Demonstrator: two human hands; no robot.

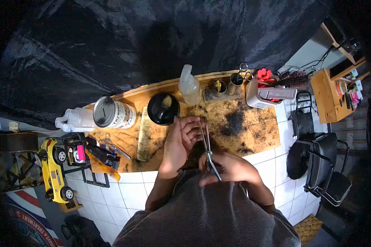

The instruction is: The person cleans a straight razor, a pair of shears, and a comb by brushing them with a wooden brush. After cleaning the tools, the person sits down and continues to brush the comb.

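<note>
My right hand [224,166] is closed on the handles of a pair of metal scissors [208,153], whose slightly parted blades point up the frame. My left hand [184,138] is beside the blades, palm turned toward them, its fingers bent and its fingertips at or near the blade tips; whether they touch is unclear. Above my left hand a round black bowl [163,109] stands on the wooden table [206,112], which is strewn with dark hair clippings. A long pale comb [144,136] lies left of the bowl.
A spray bottle [189,88], metal cups [219,87] and a container of combs [257,96] stand along the back edge. At left are a tin [113,113], clippers [103,154] and a yellow toy car [53,171]. A black chair [321,164] is at right.
</note>
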